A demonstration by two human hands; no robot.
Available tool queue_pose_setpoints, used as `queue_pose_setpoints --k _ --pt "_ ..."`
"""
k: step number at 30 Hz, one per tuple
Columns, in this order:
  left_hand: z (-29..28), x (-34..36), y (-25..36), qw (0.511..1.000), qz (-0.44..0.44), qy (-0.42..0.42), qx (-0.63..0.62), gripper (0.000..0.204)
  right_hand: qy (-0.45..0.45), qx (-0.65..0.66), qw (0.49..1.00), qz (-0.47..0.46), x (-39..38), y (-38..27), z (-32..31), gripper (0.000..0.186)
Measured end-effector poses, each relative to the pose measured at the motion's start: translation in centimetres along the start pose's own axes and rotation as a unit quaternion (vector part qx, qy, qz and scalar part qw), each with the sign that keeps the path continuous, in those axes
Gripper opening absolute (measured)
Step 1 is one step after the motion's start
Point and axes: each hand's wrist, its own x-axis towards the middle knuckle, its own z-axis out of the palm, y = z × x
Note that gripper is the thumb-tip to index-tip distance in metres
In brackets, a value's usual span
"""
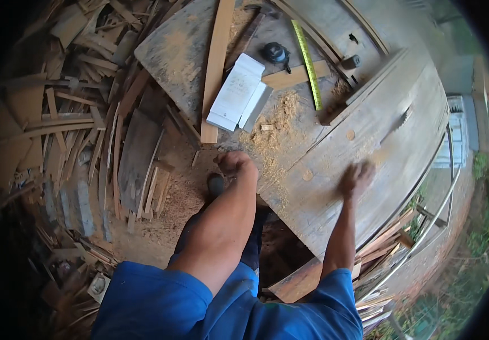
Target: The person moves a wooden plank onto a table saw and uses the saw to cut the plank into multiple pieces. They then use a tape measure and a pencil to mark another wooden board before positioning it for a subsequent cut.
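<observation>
My left hand (236,162) hovers by the table's near left edge with its fingers curled closed. What they hold, if anything, is hidden. On the right, my right hand (359,178) is over the wooden tabletop (323,209), smeared by motion. A toothed saw blade (406,117) pokes up through a slot in the top, beyond that hand. Sawdust (278,130) lies heaped between my hands. Beyond my left hand are an open white cardboard box (237,93) and a long wooden strip (217,62).
A yellow measuring tape strip (306,62), a dark round tool (276,53) and a hammer (253,31) lie farther back. A wooden rail (363,88) crosses the top. Scrap wood (80,113) piles up at left; more boards (386,238) lean at the right edge.
</observation>
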Motion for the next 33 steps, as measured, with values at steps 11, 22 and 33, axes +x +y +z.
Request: queue_pose_setpoints --k 11,22,33 --pt "-2.0 0.5 -0.4 0.965 -0.166 0.09 -0.179 0.035 0.052 0.156 0.959 -0.229 12.8 -25.4 -2.3 0.053" --pt "3.8 7.3 -0.7 0.995 0.055 -0.041 0.066 0.036 0.06 0.38 0.918 -0.096 16.2 -23.0 -4.7 0.017" --pt "-1.1 5.9 -2.4 0.973 0.161 -0.052 0.157 0.036 0.121 0.059 0.989 0.061 13.1 9.8 -6.0 0.013"
